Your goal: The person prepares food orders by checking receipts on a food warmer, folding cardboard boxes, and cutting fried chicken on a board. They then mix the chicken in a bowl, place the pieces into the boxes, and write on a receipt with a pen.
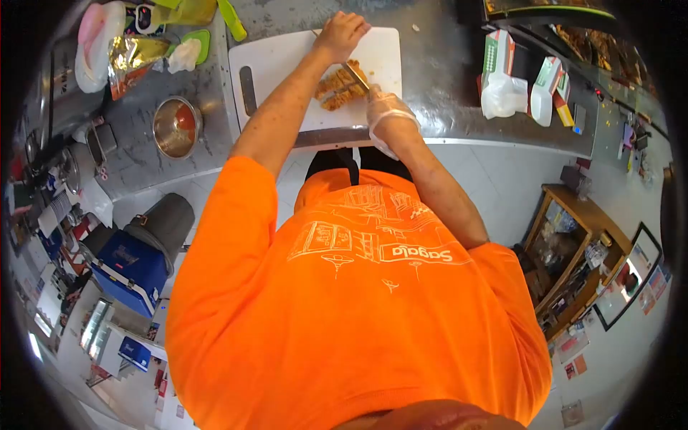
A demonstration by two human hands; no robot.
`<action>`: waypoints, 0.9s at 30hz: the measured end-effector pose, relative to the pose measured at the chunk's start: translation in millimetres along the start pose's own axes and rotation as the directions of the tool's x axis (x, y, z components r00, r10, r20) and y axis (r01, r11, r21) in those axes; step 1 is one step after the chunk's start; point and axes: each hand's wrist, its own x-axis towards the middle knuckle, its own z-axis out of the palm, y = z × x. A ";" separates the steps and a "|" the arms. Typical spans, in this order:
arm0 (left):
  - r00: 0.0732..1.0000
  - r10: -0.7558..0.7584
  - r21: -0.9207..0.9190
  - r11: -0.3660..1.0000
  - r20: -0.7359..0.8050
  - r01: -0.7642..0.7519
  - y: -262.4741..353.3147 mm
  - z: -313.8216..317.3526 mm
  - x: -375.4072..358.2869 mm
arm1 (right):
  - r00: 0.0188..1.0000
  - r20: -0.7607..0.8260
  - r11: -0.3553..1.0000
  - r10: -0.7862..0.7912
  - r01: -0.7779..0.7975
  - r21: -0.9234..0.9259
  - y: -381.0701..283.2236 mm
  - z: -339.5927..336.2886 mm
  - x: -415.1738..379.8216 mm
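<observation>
A breaded, golden-brown fried cutlet (331, 97) lies on a white cutting board (276, 54), with cuts dividing it into strips. My right hand (390, 115), in a clear plastic glove, grips a knife (356, 76) whose blade lies across the cutlet. Bare and ungloved, my left hand (342, 36) is over the far part of the board, beyond the cutlet. Its fingers are stretched out to the right with nothing visible in them.
A metal bowl (177, 127) with reddish contents stands left of the board. Farther left are a gold foil packet (133, 59) and green utensils (231, 20). Box-shaped packs with plastic (503, 93) lie on the right of the metal counter (444, 107).
</observation>
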 end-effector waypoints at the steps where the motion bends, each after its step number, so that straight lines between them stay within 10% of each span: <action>1: 1.000 -0.001 -0.014 1.000 0.021 0.001 7.4 3.9 -8.9 | 1.000 0.017 1.000 0.016 -0.016 0.010 8.4 21.8 3.5; 5: 0.999 -0.034 0.081 0.996 0.040 0.031 9.0 -15.4 7.9 | 0.985 -0.145 0.916 0.094 -0.028 0.401 -1.3 23.0 7.3; 9: 0.997 -0.053 -0.069 0.996 -0.058 0.049 9.5 -8.8 16.8 | 0.998 -0.063 0.990 -0.008 0.016 0.141 7.9 -1.9 13.3; 11: 0.999 -0.030 -0.065 0.998 -0.046 0.027 17.2 -5.8 11.6 | 0.979 -0.067 0.897 0.191 -0.146 0.417 15.9 8.3 15.8; 17: 0.999 0.013 0.129 0.992 -0.052 -0.006 9.0 0.1 16.7 | 0.990 -0.080 0.857 0.114 -0.058 0.513 24.3 5.3 17.2; 19: 0.917 -0.008 -0.072 0.997 -0.399 -0.022 14.6 -18.2 15.6 | 0.997 -0.061 0.992 -0.040 0.047 0.119 29.7 -18.7 22.3; 20: 0.867 -0.027 -0.042 0.999 -0.498 0.007 24.1 -33.1 3.3 | 0.989 0.025 0.978 0.143 -0.145 0.153 23.8 -38.8 21.1; 25: 0.763 -0.296 -0.096 0.950 -0.574 0.297 49.1 -77.3 -109.9 | 0.998 0.055 0.994 0.010 -0.004 -0.113 38.8 -49.5 64.0; 27: 0.736 -0.417 -0.086 0.892 -0.534 0.443 63.6 -83.3 -167.0 | 0.938 -0.227 0.904 -0.263 0.157 -0.398 32.8 -42.7 50.8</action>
